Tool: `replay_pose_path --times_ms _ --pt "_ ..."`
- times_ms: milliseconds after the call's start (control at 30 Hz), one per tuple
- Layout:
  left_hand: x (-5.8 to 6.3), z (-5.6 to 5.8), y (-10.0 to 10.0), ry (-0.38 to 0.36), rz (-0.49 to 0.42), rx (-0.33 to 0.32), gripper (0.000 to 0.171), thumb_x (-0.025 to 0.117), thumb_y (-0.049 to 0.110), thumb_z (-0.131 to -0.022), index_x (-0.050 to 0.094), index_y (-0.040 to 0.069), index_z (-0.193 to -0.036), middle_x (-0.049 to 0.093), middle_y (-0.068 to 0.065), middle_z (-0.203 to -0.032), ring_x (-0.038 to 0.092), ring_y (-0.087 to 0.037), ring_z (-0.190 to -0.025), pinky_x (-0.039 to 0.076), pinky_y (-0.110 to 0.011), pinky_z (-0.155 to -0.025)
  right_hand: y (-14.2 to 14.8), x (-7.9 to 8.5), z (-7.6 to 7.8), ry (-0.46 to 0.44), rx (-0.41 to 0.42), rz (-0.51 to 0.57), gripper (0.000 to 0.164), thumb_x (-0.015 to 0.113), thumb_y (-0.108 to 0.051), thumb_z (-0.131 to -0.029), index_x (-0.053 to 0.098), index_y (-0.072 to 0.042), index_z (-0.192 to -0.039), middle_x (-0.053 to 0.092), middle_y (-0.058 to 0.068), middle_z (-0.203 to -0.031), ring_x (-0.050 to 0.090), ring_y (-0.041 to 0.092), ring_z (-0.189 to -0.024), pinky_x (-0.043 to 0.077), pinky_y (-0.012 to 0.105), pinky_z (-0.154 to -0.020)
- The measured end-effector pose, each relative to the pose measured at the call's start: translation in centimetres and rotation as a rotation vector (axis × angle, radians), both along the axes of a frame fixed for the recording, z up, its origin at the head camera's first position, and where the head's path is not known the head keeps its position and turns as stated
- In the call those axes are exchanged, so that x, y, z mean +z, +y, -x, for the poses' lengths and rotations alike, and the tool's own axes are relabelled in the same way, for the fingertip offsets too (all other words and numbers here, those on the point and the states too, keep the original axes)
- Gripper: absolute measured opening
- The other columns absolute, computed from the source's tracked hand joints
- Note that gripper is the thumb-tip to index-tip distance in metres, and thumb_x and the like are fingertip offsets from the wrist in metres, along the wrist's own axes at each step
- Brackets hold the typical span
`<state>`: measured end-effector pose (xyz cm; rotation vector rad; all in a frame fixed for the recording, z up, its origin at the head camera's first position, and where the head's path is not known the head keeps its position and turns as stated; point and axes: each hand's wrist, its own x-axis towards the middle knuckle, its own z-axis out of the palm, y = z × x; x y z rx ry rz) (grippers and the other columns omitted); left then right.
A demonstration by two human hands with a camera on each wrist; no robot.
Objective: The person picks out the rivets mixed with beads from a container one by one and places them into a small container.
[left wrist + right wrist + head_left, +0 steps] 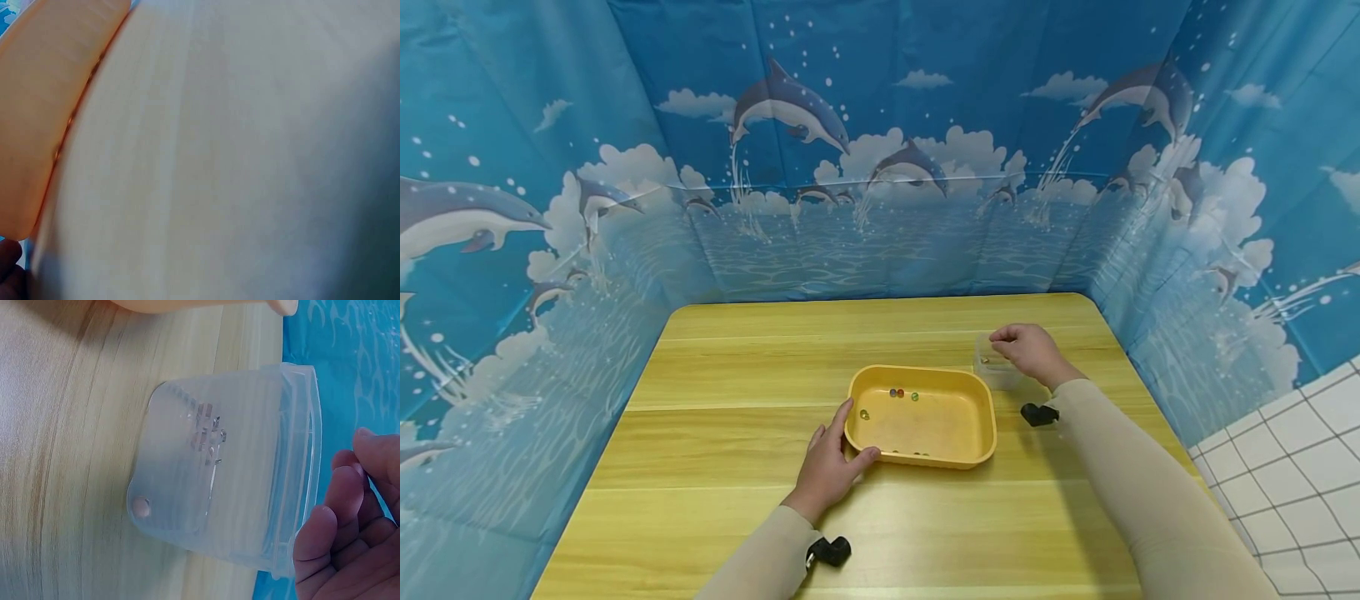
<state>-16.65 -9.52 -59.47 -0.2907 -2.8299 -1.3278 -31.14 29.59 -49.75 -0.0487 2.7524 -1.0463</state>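
Note:
A yellow plastic tray stands on the table with several glass marbles in it. At its front left corner my left hand rests with spread fingers against the left side and the thumb at the front rim. To the tray's right, my right hand is over the mouth of a clear plastic box. Its thumb and fingertips come together; whether they pinch anything is hidden. Inside the box, one round piece lies in a bottom corner, and small dark patches show through its wall.
The table has pale yellow wood grain and rounded far corners. A blue curtain printed with dolphins hangs at the back and both sides. White tiles show at the right.

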Motion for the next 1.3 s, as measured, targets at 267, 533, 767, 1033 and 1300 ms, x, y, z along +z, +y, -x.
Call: replay_pose_path --times_ms 267,533,767,1033,1300 --pt "0.1 0.0 0.0 0.006 -0.003 -0.002 0.094 0.077 0.052 -0.093 0.026 0.028 -0.168 0.050 -0.009 -0.163 0.049 -0.040 -0.148 0.015 -0.060 -0.132 0.2 0.1 0.1 -0.013 -0.017 0.019 0.039 0.056 -0.027 -0.109 0.067 -0.002 -0.137 0.069 0.023 -0.132 0.065 0.031 -0.108 0.057 0.042 -0.089" --pt "-0.1 0.1 0.0 0.014 -0.007 -0.006 0.094 0.077 0.052 -0.093 0.026 0.028 -0.168 0.050 -0.009 -0.162 0.050 -0.040 -0.147 0.016 -0.060 -0.131 0.2 0.2 -0.1 -0.035 -0.025 0.029 0.040 0.055 -0.027 -0.109 0.065 -0.002 -0.139 0.067 0.024 -0.132 0.063 0.030 -0.107 0.056 0.040 -0.087" --pt "-0.1 0.0 0.0 0.015 -0.011 -0.005 0.094 0.077 0.052 -0.093 0.027 0.028 -0.168 0.050 -0.009 -0.163 0.049 -0.041 -0.147 0.016 -0.061 -0.131 0.2 0.1 -0.2 -0.024 -0.024 0.035 0.039 0.056 -0.025 -0.109 0.065 -0.001 -0.138 0.068 0.022 -0.132 0.063 0.033 -0.110 0.056 0.042 -0.089" --pt "-0.4 0.0 -0.1 0.019 -0.007 0.001 0.094 0.077 0.053 -0.093 0.026 0.029 -0.168 0.051 -0.010 -0.162 0.049 -0.042 -0.146 0.017 -0.062 -0.131 0.1 0.0 -0.3 -0.010 -0.021 0.028 0.040 0.055 -0.026 -0.109 0.064 -0.002 -0.140 0.068 0.022 -0.131 0.065 0.035 -0.112 0.057 0.045 -0.091" --pt "-0.3 0.1 -0.2 0.009 -0.025 -0.005 0.095 0.077 0.054 -0.093 0.024 0.030 -0.169 0.049 -0.010 -0.163 0.047 -0.044 -0.148 0.017 -0.063 -0.131 -1.5 0.9 -0.5 0.035 0.020 -0.002 0.037 0.057 -0.028 -0.109 0.067 -0.007 -0.138 0.067 0.019 -0.138 0.062 0.038 -0.120 0.058 0.049 -0.095"
